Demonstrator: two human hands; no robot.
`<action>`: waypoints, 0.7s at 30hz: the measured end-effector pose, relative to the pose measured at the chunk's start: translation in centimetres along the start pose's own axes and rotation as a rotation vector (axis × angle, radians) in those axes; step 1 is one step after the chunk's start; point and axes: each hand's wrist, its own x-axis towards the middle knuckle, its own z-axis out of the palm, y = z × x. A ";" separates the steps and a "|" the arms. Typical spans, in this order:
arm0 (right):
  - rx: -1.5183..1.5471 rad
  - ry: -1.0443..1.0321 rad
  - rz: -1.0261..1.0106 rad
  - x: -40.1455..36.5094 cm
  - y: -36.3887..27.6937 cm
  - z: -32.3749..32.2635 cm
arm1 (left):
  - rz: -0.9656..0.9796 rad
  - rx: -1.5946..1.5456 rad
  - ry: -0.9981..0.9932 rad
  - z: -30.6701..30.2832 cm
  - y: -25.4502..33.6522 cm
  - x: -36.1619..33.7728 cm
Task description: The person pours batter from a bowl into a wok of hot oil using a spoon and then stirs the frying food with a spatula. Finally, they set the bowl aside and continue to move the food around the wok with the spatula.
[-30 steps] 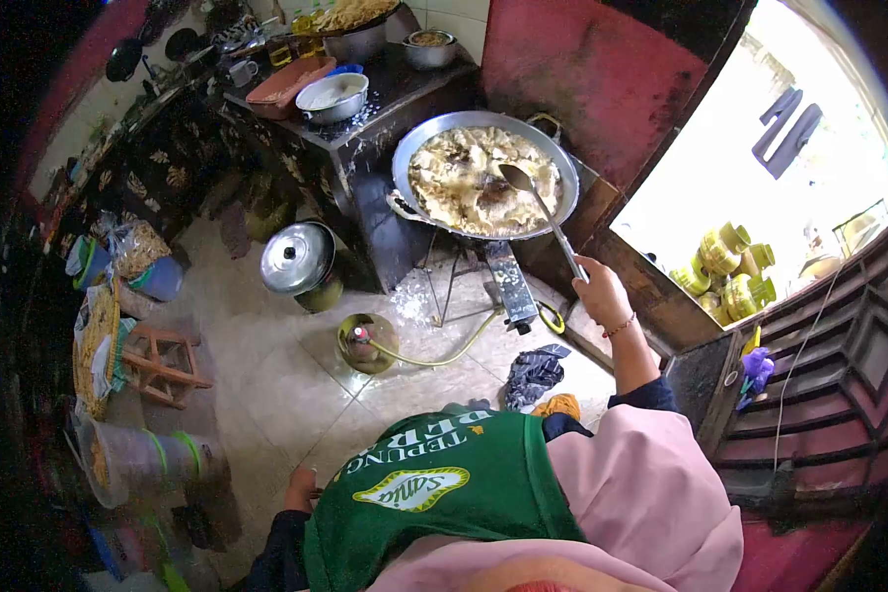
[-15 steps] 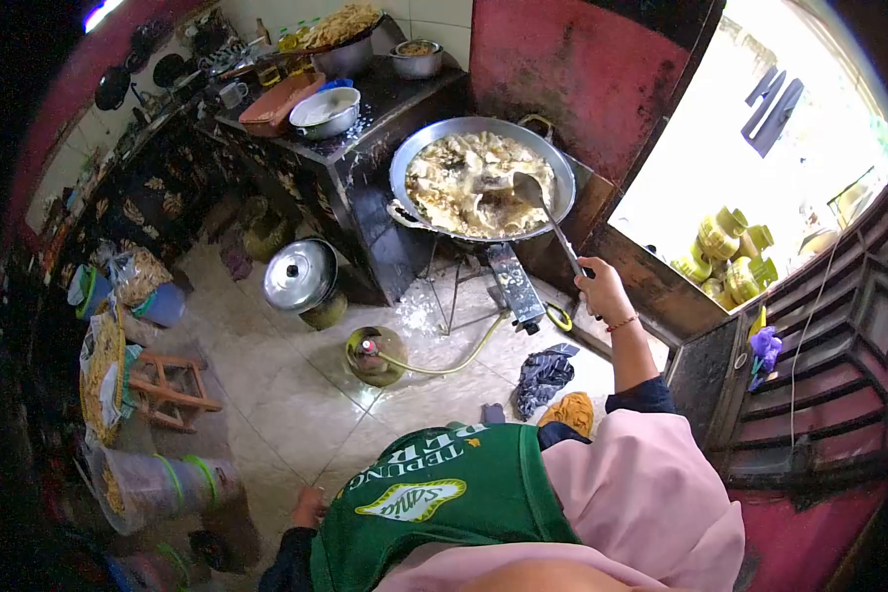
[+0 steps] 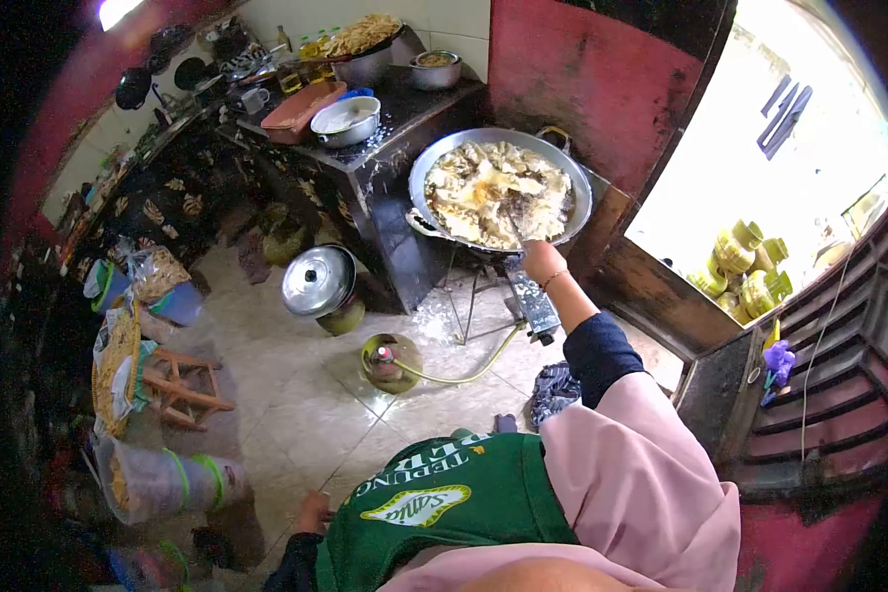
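Note:
Over the near edge of a large metal wok (image 3: 417, 187), my right hand (image 3: 541, 260) is closed around the handle of a spatula (image 3: 515, 227). The spatula's head is down in the wok, hidden among pale pieces of food (image 3: 464, 197) frying in bubbling oil. My left hand (image 3: 313, 513) hangs low beside my green apron (image 3: 444, 483), apart from the wok; its fingers are too small and partly hidden to read. Under the wok are a stand and a burner box (image 3: 535, 308), joined by a hose to a gas cylinder (image 3: 375, 377).
Left of the wok, a black counter (image 3: 405, 148) bears a white pot (image 3: 346, 122), a reddish tray (image 3: 301, 111) and a heaped pan of fried food (image 3: 362, 37). A lidded pot (image 3: 318, 281), wooden stool (image 3: 183, 387) and clear food bag (image 3: 163, 483) stand on the floor. Green cylinders (image 3: 740, 266) are outside the doorway.
My right hand has moved forward and left to the wok's edge, pushing the spatula deeper into the food. My left hand stays low by the apron. The view has shifted slightly.

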 end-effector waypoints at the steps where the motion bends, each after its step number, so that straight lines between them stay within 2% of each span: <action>1: 0.034 0.041 -0.218 1.3 2.3 1.8 | 0.065 0.088 0.002 0.3 -0.3 -0.2; 3: 0.926 -0.193 0.146 0.3 2.3 0.0 | 0.208 0.276 0.006 1.1 -0.9 -0.1; 4: 1.292 -0.194 0.383 -0.3 2.3 -1.0 | 0.276 0.366 0.005 1.5 -1.1 0.0; 5: 1.329 -0.202 0.457 -2.1 1.2 -4.2 | 0.352 0.452 0.005 1.9 -1.1 0.1; 6: 1.366 -0.211 0.531 -3.3 1.0 -6.0 | 0.338 0.437 0.010 2.2 -1.1 -0.4; 8: 1.080 -0.197 0.336 -5.0 1.0 -8.1 | 0.315 0.385 0.021 2.5 -0.9 -1.0; 10: 0.788 -0.139 0.246 -5.6 1.7 -8.3 | 0.308 0.361 0.034 2.8 -0.7 -1.6; 12: 0.552 -0.051 0.154 -7.9 -0.7 -10.7 | 0.311 0.344 0.053 2.8 -0.4 -2.1; 13: 0.566 -0.070 0.187 -8.8 -2.2 -11.9 | 0.313 0.337 0.067 2.6 0.0 -2.5; 16: 0.478 -0.099 0.015 -8.7 -1.7 -10.0 | 0.268 0.302 0.093 1.5 1.7 -3.3; 17: 0.413 -0.083 -0.032 -8.7 -1.4 -9.1 | 0.169 0.291 0.005 0.5 3.2 -3.3; 18: 0.311 0.020 -0.115 -8.1 -0.5 -7.4 | -0.101 0.020 0.044 0.1 4.3 -3.0; 20: 0.301 0.043 -0.106 -6.8 0.5 -5.1 | -0.637 -0.530 0.118 -0.9 6.7 -2.7; 21: 0.372 -0.012 -0.023 -6.5 0.8 -4.8 | -0.551 -0.646 0.142 -1.7 7.9 -3.6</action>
